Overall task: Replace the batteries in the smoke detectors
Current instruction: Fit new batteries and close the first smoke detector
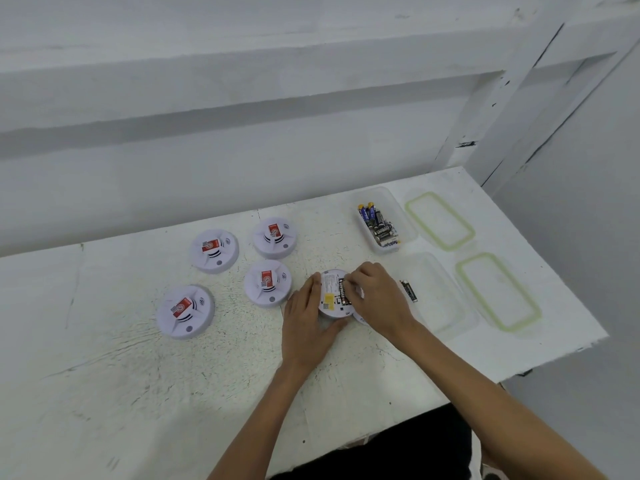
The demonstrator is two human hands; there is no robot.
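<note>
An upturned white smoke detector (331, 295) lies on the table with its back open and a black battery (344, 292) in its compartment. My left hand (306, 318) grips the detector's left and near edge. My right hand (379, 297) has its fingers curled over the detector's right side, fingertips on the battery. A loose black battery (409, 291) lies in a clear tub (446, 308) just right of my right hand. A second clear tub (405, 216) behind holds several batteries (379, 226).
Several more white smoke detectors with red stickers lie face up to the left, the nearest (267, 283) close to my left hand. Two green-rimmed clear lids (439, 220) (498, 291) lie at the right. The table edge (554, 356) runs along the right.
</note>
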